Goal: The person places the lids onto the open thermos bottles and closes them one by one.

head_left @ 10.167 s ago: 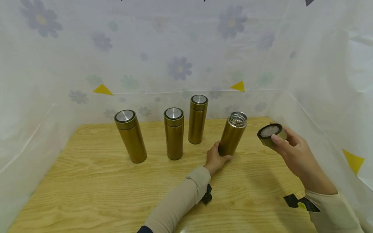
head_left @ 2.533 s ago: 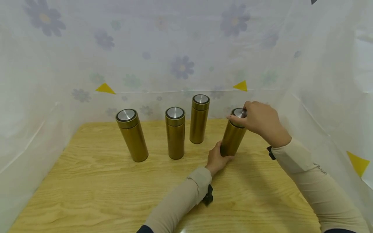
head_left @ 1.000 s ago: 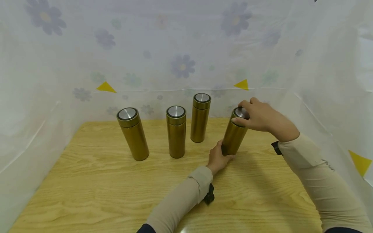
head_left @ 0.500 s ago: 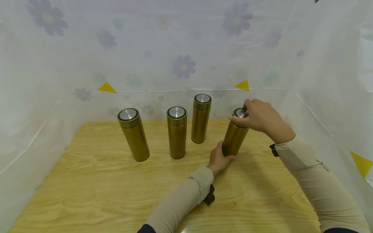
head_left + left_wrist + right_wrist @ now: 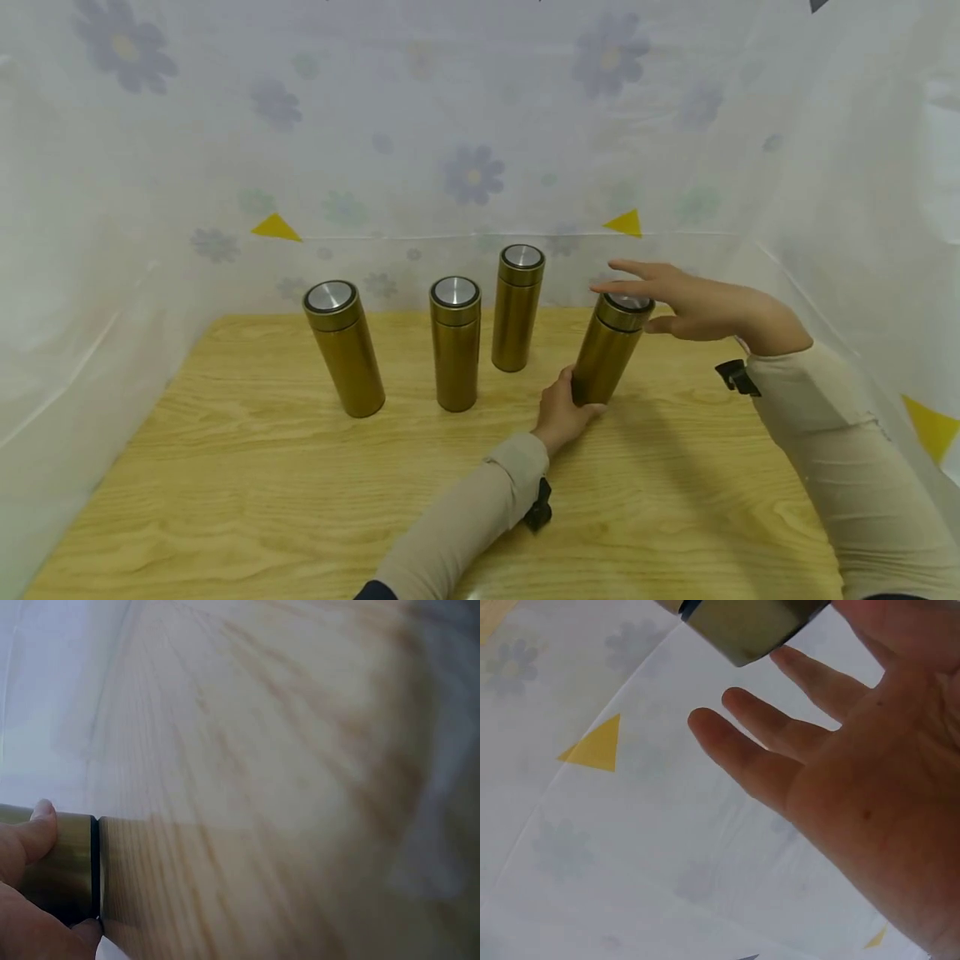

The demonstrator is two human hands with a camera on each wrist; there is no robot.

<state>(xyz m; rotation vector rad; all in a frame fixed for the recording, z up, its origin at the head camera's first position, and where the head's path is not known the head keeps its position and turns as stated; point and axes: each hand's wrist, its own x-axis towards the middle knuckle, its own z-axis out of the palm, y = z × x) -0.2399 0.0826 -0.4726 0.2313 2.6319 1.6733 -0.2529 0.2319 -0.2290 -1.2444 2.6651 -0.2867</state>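
Note:
At the right of the head view stands a gold thermos [image 5: 606,360], with its gold, silver-topped lid [image 5: 624,317] seated on it. My left hand [image 5: 562,415] grips the body low down, near the base. In the left wrist view, thumb and fingers wrap the gold thermos bottom [image 5: 67,862]. My right hand [image 5: 701,305] is spread just over and beside the lid, its fingers straight. From the right wrist, this palm [image 5: 862,802] faces the thermos lid [image 5: 754,630] with fingers extended; whether the index fingertip touches the lid I cannot tell.
Three more lidded gold thermoses stand upright: a left one [image 5: 347,358], a middle one [image 5: 456,358] and a rear one [image 5: 516,325]. The wood-grain table [image 5: 262,500] has white floral sheeting [image 5: 375,108] behind and at both sides, with yellow triangles [image 5: 277,227] on it.
Ten seconds ago my right hand held the lid off the uncapped thermos; later it gripped the lid on top. Now its fingers have straightened and released the lid. My left hand keeps its grip.

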